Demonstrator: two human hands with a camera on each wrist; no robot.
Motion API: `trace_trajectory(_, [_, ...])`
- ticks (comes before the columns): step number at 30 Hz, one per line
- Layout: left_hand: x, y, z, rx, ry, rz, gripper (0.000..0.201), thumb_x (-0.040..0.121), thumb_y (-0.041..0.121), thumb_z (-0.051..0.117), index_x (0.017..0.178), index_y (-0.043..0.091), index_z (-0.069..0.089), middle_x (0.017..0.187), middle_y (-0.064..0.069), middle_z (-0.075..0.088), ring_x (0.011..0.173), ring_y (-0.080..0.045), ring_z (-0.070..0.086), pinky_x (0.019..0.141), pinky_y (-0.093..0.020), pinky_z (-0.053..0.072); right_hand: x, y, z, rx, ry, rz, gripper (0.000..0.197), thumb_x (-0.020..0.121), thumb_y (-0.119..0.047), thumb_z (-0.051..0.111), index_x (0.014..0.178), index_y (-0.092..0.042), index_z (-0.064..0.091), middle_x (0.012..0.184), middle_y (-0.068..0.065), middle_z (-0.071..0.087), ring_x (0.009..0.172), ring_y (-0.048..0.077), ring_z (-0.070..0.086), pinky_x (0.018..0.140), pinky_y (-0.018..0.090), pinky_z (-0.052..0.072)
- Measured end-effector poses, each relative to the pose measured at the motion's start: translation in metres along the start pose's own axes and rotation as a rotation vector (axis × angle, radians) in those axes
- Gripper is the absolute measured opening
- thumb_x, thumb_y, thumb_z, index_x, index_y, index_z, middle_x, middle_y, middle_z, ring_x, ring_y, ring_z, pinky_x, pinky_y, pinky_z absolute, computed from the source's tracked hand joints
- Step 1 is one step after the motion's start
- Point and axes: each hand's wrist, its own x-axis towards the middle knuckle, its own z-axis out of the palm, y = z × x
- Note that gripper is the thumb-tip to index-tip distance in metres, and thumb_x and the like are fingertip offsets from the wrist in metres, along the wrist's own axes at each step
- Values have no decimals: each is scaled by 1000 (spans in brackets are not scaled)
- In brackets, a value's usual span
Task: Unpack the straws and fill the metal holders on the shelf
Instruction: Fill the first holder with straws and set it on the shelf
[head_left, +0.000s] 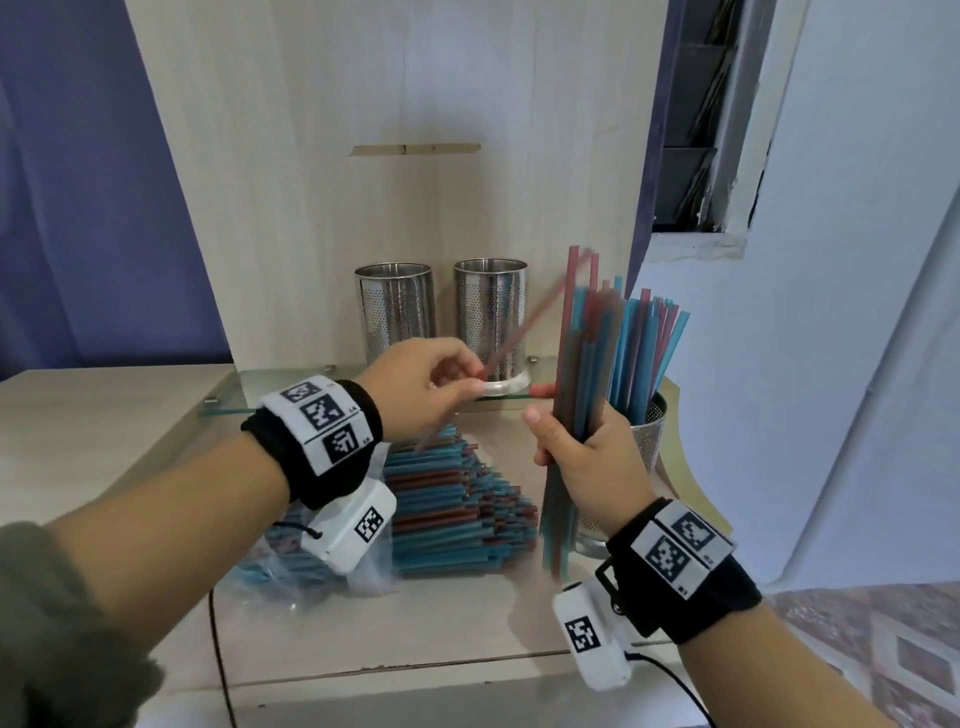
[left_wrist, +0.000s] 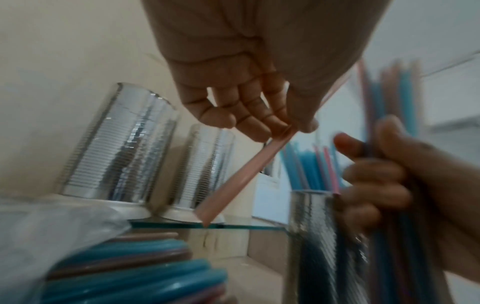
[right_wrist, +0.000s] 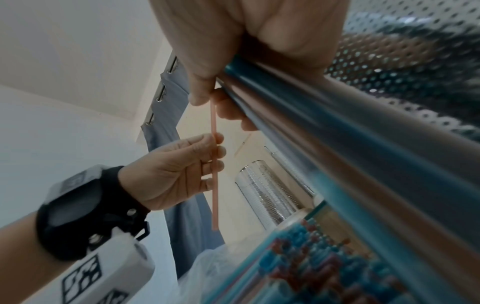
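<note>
My left hand (head_left: 441, 379) pinches a single red straw (head_left: 524, 325) that slants up to the right, blurred. A little to its right, my right hand (head_left: 582, 462) grips an upright bundle of blue and red straws (head_left: 582, 353). Two perforated metal holders (head_left: 396, 312) (head_left: 491, 317) stand on the glass shelf (head_left: 228, 402) and look empty. A third metal holder (head_left: 647, 441), with blue and red straws standing in it, sits behind my right hand. In the left wrist view the red straw (left_wrist: 241, 176) runs down from my fingertips (left_wrist: 279, 125).
A heap of blue and red straws (head_left: 457, 509) lies on the wooden counter (head_left: 130, 431), partly in a torn clear plastic bag (head_left: 291, 566). A wooden back panel (head_left: 395, 104) rises behind the shelf. Blue curtain at left, wall and window at right.
</note>
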Motion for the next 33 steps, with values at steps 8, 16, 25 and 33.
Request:
trace_trajectory(8, [-33, 15, 26, -69, -58, 167, 11, 86, 28, 69, 93, 19, 67, 84, 9, 67, 79, 0, 62, 74, -15, 49, 0, -10, 15, 103, 72, -67, 12, 88, -14, 68, 82, -4, 68, 58, -7, 63, 58, 8, 61, 60, 20, 49])
trace_trajectory(16, [-65, -19, 26, 928, -423, -87, 96, 58, 86, 56, 128, 22, 44, 126, 1, 46, 114, -22, 40, 101, -41, 33, 4, -6, -4, 126, 50, 49, 9, 91, -2, 62, 91, -9, 67, 73, 1, 73, 72, 17, 72, 70, 26, 58])
trace_trajectory(25, [-58, -27, 34, 829, -348, -147, 52, 83, 63, 53, 119, 24, 57, 122, 4, 49, 116, -22, 39, 99, -42, 30, -3, 5, -6, 125, 51, 15, 11, 91, -2, 61, 87, -12, 63, 64, 0, 65, 64, 19, 62, 68, 32, 53])
trace_trajectory(33, [-25, -24, 24, 498, -221, -192, 30, 89, 54, 52, 97, 25, 58, 98, 7, 58, 101, -19, 54, 88, -36, 33, -3, 23, 6, 164, -3, 54, 6, 91, -2, 63, 88, -7, 64, 63, 7, 58, 62, 26, 55, 66, 38, 46])
